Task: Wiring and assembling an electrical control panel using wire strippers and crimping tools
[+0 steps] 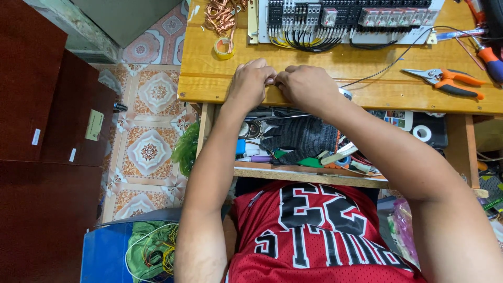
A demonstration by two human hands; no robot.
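head view: both hands (277, 84) pinched together on bench (209, 78)

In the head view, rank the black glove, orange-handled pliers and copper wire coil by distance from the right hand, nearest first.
From the right hand:
1. Black glove, just below it in the open drawer.
2. Copper wire coil, up-left on the bench.
3. Orange-handled pliers, far right on the bench.

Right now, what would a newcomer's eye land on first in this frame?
Most likely the two hands meeting at the near edge of the wooden table: the left hand and right hand are pressed fingertip to fingertip, pinching something too small to make out. Behind them, a white panel of relays and black wiring fills the table's far side, with orange-handled pliers to the right. Below, an open shelf holds a black glove amid clutter.
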